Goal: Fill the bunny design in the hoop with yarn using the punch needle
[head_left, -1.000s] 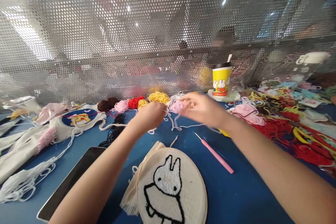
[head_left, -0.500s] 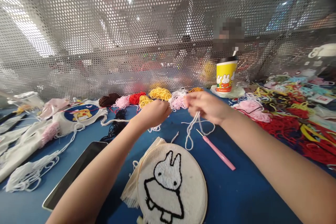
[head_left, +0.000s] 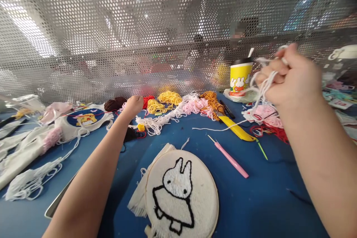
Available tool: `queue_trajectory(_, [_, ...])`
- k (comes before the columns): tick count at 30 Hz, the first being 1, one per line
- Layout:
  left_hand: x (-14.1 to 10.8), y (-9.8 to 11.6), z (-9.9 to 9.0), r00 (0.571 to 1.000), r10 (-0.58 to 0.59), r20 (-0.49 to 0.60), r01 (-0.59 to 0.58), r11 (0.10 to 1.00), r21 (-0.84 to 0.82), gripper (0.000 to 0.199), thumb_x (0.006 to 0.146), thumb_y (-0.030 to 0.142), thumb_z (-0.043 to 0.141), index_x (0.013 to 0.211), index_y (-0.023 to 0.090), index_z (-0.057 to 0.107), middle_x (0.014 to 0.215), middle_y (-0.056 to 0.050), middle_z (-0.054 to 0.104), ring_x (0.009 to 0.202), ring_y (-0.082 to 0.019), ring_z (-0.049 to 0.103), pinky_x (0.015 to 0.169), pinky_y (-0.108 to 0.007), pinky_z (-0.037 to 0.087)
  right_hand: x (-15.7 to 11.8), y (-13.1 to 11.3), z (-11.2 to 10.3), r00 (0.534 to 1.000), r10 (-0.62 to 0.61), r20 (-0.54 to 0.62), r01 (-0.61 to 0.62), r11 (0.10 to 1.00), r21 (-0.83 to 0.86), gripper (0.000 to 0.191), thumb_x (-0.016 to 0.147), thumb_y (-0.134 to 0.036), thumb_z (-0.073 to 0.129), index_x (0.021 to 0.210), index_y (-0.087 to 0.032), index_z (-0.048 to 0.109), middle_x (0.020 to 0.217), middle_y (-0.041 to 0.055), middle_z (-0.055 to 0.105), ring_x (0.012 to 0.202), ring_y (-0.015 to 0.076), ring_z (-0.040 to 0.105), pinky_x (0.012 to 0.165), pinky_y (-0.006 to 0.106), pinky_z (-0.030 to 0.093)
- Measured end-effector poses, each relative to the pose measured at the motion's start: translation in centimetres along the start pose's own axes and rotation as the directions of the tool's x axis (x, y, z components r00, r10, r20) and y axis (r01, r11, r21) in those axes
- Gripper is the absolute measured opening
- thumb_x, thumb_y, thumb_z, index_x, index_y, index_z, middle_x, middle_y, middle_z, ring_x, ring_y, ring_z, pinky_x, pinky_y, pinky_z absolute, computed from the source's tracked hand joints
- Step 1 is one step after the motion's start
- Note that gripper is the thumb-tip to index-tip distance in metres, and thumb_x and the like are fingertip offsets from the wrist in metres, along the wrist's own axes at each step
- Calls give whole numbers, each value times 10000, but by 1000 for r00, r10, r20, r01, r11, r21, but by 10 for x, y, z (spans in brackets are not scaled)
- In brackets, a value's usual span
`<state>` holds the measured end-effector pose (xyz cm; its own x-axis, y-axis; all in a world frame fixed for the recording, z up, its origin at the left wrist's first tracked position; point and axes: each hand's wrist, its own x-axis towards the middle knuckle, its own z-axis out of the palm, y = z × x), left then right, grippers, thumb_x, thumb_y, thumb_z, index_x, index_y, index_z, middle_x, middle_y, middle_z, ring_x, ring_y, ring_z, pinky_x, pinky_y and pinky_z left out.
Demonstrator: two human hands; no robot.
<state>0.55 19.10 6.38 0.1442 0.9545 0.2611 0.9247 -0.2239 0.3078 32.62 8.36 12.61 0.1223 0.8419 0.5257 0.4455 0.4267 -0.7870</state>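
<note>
Raised at the right, my right hand (head_left: 295, 74) is closed on white yarn (head_left: 266, 87). Loops of the yarn hang over the fingers, and a loose end trails down to the table. My left hand (head_left: 134, 105) is a closed fist in front of the yarn piles at the back; what it pinches, if anything, is hidden. Close to me lies an embroidery hoop (head_left: 181, 193) with off-white cloth, bearing a black-outlined rabbit whose head is filled in white. A pink punch needle (head_left: 231, 159) with a thin metal tip rests to the right of the hoop.
A yellow utility knife (head_left: 237, 129) and a green tool (head_left: 261, 149) lie right of centre. Yellow yarn (head_left: 170, 97) and other colours line the mesh panel (head_left: 167, 26). A yellow cup (head_left: 240, 78) stands behind. At left are a phone (head_left: 60, 201) and another embroidered cloth (head_left: 64, 128).
My right hand has swung up and to the right with the white yarn, uncovering the yellow knife and orange yarn. My left hand has moved left, away from the white yarn pile.
</note>
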Motion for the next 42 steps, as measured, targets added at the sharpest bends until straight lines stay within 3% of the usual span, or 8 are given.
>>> queue_trajectory(4, [-11,22,-16,999,31,-25,-33,994,-107,284,832,277,346,857,97,564,819,-79,600,739,-181,564,617,-324,455,-11,-2,30,991,43,130,-63,986,152,198,710,-399,533,658,-215,484,447,-54,313,394,66,268,394,241,179])
queue_trajectory(8, [-37,63,-25,959,270,86,-236,930,-282,253,762,328,448,932,172,549,889,-32,621,780,-141,573,634,-238,453,-26,-7,59,866,81,494,-104,994,18,149,668,-261,582,766,-149,586,575,1,542,505,90,473,451,237,355])
queue_trajectory(13, [-63,97,-17,693,696,186,-369,564,-739,338,737,237,495,1056,148,427,971,-80,596,753,-115,597,652,-235,465,-33,-13,67,743,-8,670,22,1000,-12,230,698,-243,524,909,-158,561,777,19,582,700,118,544,601,250,449])
queue_trajectory(23, [-52,84,-29,908,415,63,-365,854,-370,165,778,195,357,714,140,500,480,44,471,413,-62,441,424,-175,340,-25,1,52,921,30,389,167,871,-462,341,728,-139,445,1058,-190,516,931,73,598,802,174,565,641,291,451])
queue_trajectory(29, [-56,87,-28,856,482,186,-425,861,-279,150,737,178,403,721,141,548,562,7,574,488,-95,526,474,-200,383,-33,-7,51,785,177,594,327,696,-639,335,744,-121,401,1035,-202,546,799,59,617,693,153,563,578,245,407])
queue_trajectory(32, [-77,98,-44,746,597,294,-533,801,-273,147,702,151,459,747,169,598,686,-5,632,606,-118,567,550,-216,415,-36,-17,54,818,100,566,350,695,-629,314,765,-126,366,1001,-206,556,756,40,614,648,135,550,557,229,383])
queue_trajectory(37, [-137,117,-93,256,856,450,-701,484,-523,358,713,209,503,1061,293,521,873,20,652,734,-124,596,614,-192,460,-36,-23,57,772,101,628,391,703,-594,278,782,-166,380,993,-184,559,870,52,612,726,137,555,675,237,394])
queue_trajectory(42, [-172,107,-104,166,863,477,-668,455,-589,289,711,279,478,959,387,581,661,73,658,575,-126,606,452,-205,445,-35,-15,57,746,174,643,388,671,-632,311,779,-159,380,1046,-144,538,966,104,585,853,179,540,749,263,380])
